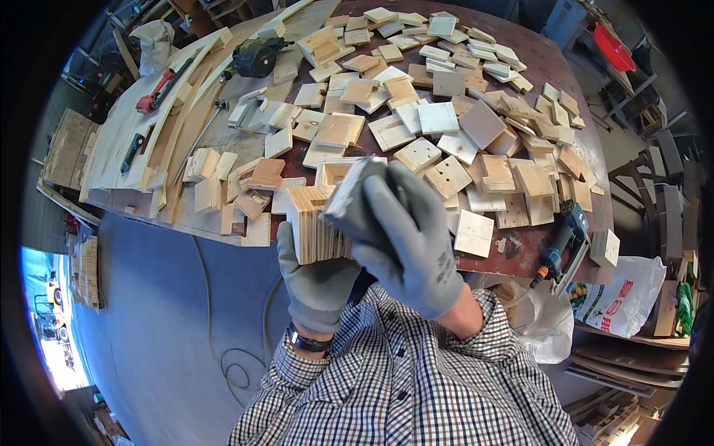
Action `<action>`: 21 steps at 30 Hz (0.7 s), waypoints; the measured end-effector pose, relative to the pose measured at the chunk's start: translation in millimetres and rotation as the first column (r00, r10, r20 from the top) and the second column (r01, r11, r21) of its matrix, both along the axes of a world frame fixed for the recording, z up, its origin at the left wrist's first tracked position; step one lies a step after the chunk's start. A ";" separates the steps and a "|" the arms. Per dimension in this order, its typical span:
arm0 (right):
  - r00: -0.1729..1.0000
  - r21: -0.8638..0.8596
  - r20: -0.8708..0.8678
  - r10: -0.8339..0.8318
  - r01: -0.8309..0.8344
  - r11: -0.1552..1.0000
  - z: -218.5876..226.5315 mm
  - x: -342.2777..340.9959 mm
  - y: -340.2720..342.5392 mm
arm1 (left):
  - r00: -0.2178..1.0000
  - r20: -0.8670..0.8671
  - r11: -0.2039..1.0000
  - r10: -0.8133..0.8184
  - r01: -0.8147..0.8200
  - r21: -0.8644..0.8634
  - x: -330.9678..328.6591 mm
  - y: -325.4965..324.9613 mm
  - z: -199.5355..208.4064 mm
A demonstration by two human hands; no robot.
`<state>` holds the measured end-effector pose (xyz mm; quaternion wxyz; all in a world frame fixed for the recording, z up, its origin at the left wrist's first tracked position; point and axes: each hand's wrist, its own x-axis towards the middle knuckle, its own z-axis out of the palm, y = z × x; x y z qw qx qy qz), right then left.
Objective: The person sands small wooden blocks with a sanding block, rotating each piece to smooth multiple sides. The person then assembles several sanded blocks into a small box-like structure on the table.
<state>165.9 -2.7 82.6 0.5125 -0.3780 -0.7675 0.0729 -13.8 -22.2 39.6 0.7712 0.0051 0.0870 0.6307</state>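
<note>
Head view, pale plywood block [318, 232] – squared, edges striped with layers – by the red table's [559, 78] near edge, grasped in left gloved hand [316, 290], right gloved hand [416, 241] clasping dark grey block [355, 202].

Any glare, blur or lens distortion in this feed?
Head view: red table curves at its right edge; head view: daylight washes out the opening at far left; head view: right hand and grey block look slightly soft, perhaps from motion.

Gloved hands [416, 249] hold a plywood block [303, 223] — and a grey pad [355, 199] — beside scattered wood pieces [437, 117].
</note>
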 end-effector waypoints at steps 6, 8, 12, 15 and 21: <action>0.959 0.039 0.076 -0.274 0.272 0.962 -41.5 15.6 18.0 | 0.993 0.119 0.999 -0.024 0.028 -0.028 -6.7 2.2 -2.3; 0.962 -0.002 0.056 -0.268 0.268 0.963 -38.4 25.6 23.3 | 0.989 0.126 0.997 -0.075 0.076 -0.001 -12.2 2.0 -1.1; 0.997 -0.008 0.043 -0.060 0.060 0.998 7.8 9.2 15.6 | 0.985 -0.158 0.998 -0.063 0.063 -0.007 -8.4 0.0 -6.6; 0.959 0.095 0.270 -0.090 0.066 0.993 10.6 -21.7 3.9 | 0.938 -0.340 0.995 0.064 -0.033 0.097 13.2 -2.2 6.7; 0.973 -0.025 0.187 -0.136 0.143 0.989 -8.1 -2.9 38.8 | 0.947 -0.317 0.987 -0.057 0.005 -0.163 7.5 1.5 -3.1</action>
